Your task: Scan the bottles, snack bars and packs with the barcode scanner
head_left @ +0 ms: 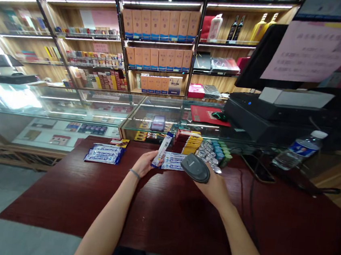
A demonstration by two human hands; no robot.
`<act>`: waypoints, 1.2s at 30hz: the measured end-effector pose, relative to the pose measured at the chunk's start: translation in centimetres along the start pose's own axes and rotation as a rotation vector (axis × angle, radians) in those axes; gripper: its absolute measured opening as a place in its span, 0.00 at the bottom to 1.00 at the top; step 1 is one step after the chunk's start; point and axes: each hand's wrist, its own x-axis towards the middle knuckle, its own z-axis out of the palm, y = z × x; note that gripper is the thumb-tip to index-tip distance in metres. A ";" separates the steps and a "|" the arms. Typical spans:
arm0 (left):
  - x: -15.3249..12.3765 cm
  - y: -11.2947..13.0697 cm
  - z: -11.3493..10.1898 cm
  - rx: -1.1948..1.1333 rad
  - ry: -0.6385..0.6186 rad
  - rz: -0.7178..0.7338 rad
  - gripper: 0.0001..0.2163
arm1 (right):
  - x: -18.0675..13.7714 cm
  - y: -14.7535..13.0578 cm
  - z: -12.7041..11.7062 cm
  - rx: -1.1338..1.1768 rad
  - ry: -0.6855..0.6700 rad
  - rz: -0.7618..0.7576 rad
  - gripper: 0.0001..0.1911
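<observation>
My left hand (146, 163) is closed on a slim white-and-blue packet (164, 148), tilted upward with its printed side showing. In my right hand (215, 186) is a dark grey barcode scanner (196, 168), its head turned left toward the packet. Several similar blue-and-white packets (173, 160) lie flat between the hands, partly behind the scanner. Another pile of these packets (103, 153) rests at the table's left. Behind the scanner are stacked yellow-and-red boxes (188, 142) and rows of small silver, blue and green cylinders (213, 150).
A glass display counter (99, 110) borders the far edge of the dark red table (68, 198). On the right are a water bottle (300, 151), a phone (258, 168), a hanging cable (251, 193) and a monitor (261, 58). A mouse (219, 115) sits on the glass.
</observation>
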 end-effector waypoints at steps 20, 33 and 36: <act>0.8 -5.0 2.0 1.469 -0.163 0.791 0.15 | 0.9 1.7 -0.2 0.300 0.298 0.190 0.23; 0.2 -4.9 2.6 1.509 -0.209 0.776 0.14 | 0.8 1.3 -0.5 0.295 0.275 0.198 0.24; 0.0 -4.9 2.4 1.517 -0.243 0.784 0.15 | 0.7 1.2 -0.6 0.299 0.275 0.203 0.23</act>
